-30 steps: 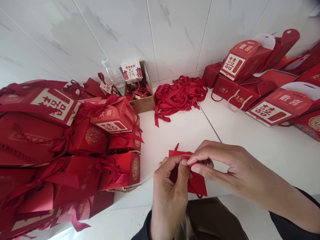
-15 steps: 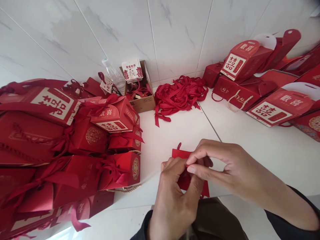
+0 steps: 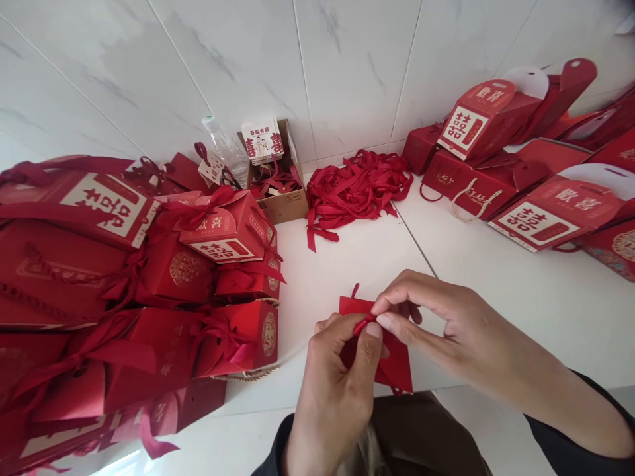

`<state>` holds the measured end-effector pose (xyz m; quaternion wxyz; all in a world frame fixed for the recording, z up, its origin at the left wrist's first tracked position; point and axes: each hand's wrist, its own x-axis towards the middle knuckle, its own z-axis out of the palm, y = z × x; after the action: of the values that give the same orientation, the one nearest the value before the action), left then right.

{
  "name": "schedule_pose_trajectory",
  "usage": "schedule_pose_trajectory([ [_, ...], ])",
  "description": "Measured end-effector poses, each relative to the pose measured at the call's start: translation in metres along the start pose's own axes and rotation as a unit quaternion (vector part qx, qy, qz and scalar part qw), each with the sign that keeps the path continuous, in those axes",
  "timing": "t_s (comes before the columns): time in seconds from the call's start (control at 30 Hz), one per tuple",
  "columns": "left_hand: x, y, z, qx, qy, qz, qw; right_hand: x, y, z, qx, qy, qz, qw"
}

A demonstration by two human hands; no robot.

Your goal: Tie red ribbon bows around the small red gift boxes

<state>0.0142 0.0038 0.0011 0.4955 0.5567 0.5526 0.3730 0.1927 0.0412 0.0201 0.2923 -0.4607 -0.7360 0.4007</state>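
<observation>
Left hand (image 3: 340, 383), right hand (image 3: 459, 330) curled inward, both pinching red ribbon (image 3: 364, 324).

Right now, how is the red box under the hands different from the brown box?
The red box is close; the brown box is back by the wall. The red box has a cord loop; the brown box has printed marks. Both seem to rest on the table.

Bare left hand (image 3: 342, 377) points forward, thumb and crooked index finger pinching; bare right hand (image 3: 446, 324) angles inward, thumb and forefinger pinched just beside the left thumb, other fingers curled, bare right forearm (image 3: 540, 387) slanting outward.
</observation>
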Motion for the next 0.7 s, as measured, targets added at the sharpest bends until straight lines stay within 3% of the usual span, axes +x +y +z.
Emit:
schedule_pose_trajectory([
  [0.23, 0.003, -0.003, -0.006, -0.091, -0.019, -0.051, 0.994, -0.002, -0.001, 0.006, -0.014, 0.014, 0.015, 1.0],
  [0.57, 0.005, -0.003, -0.005, -0.198, 0.019, -0.072, 0.977, -0.01, 0.005, 0.01, -0.063, -0.004, -0.09, 0.994],
  [0.7, 0.004, -0.006, -0.007, -0.205, 0.006, -0.087, 0.975, -0.011, 0.009, 0.009, -0.072, -0.01, -0.09, 0.993],
])
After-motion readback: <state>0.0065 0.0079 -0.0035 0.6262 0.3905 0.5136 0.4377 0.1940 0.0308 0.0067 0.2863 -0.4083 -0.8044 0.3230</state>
